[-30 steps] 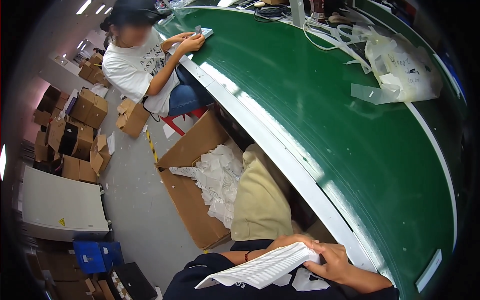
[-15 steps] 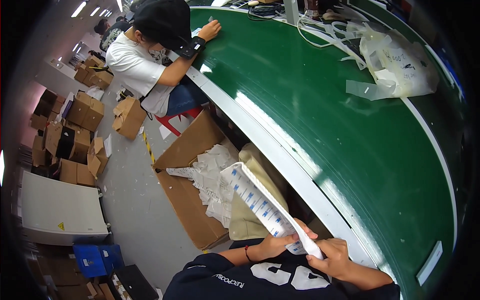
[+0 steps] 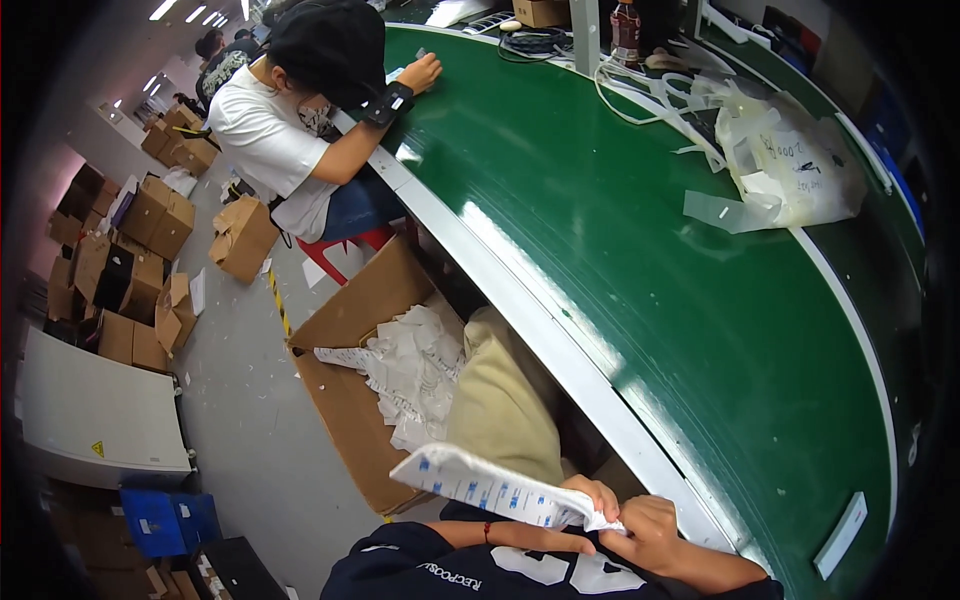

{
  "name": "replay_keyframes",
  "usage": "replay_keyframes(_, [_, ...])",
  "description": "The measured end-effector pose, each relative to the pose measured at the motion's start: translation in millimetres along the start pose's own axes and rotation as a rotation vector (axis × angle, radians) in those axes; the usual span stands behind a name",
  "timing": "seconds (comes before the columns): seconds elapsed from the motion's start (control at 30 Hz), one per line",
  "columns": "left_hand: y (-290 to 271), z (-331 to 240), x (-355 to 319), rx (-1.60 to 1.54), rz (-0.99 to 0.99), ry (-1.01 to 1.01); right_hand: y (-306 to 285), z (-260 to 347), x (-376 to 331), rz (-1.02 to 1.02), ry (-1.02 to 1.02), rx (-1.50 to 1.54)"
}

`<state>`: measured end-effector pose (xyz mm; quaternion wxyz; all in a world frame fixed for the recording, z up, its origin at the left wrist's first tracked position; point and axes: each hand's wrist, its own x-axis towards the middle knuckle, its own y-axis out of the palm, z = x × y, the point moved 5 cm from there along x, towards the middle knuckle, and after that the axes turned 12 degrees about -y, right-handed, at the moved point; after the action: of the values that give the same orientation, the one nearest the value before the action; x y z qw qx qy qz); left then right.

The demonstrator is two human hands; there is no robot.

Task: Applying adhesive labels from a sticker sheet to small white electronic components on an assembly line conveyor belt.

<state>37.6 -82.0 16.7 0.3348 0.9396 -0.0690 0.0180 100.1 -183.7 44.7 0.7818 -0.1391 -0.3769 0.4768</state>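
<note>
Close to my body, both hands grip a long white sheet (image 3: 490,490) with blue print, which looks like adhesive backing paper. My left hand (image 3: 572,535), a red string at its wrist, has fingers and thumb on either side of the sheet. My right hand (image 3: 652,532) is closed on the bunched right end, tight against the left fingers. The sheet's free end reaches left over my lap, its tip curling beside the cardboard box (image 3: 345,430). Crumpled white paper (image 3: 415,365), some with similar blue print, lies inside that box.
A green-topped workbench (image 3: 640,240) with a pale metal edge runs along my right. On it lie a clear plastic bag (image 3: 790,165) and a small white bar (image 3: 840,535). A co-worker (image 3: 270,150) sits at its far left. Cartons (image 3: 160,220) stack across the floor.
The sheet has swung down, from pointing up and left to lying nearly level over my lap. Both hands keep hold of it and have drawn slightly lower and closer together.
</note>
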Motion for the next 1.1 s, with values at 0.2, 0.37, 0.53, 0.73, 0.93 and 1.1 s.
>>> replay_keyframes(0.2, [-0.5,3.4,6.8,-0.048,-0.039,-0.028,-0.5,-0.1,-0.6,0.024,0.035,-0.033])
replay_keyframes(0.37, [-10.1,4.9,6.0,-0.130,-0.142,-0.042,-6.4,-2.2,3.5,-0.059,0.009,-0.039])
replay_keyframes(0.53, [-17.3,15.7,2.4,-0.309,-0.192,-0.047,-11.7,-5.5,6.0,-0.067,0.005,-0.021])
replay_keyframes(0.73, [-14.5,16.8,15.0,-0.422,-0.302,-0.255,-14.8,-7.0,1.0,-0.161,0.091,0.144])
replay_keyframes(0.93, [-11.0,21.5,23.1,-0.509,-0.244,-0.270,-17.0,-13.7,-7.2,-0.103,0.318,0.403])
replay_keyframes(1.1, [-7.5,16.2,26.6,-0.427,-0.210,-0.202,-19.3,-16.1,-8.1,-0.101,0.343,0.442])
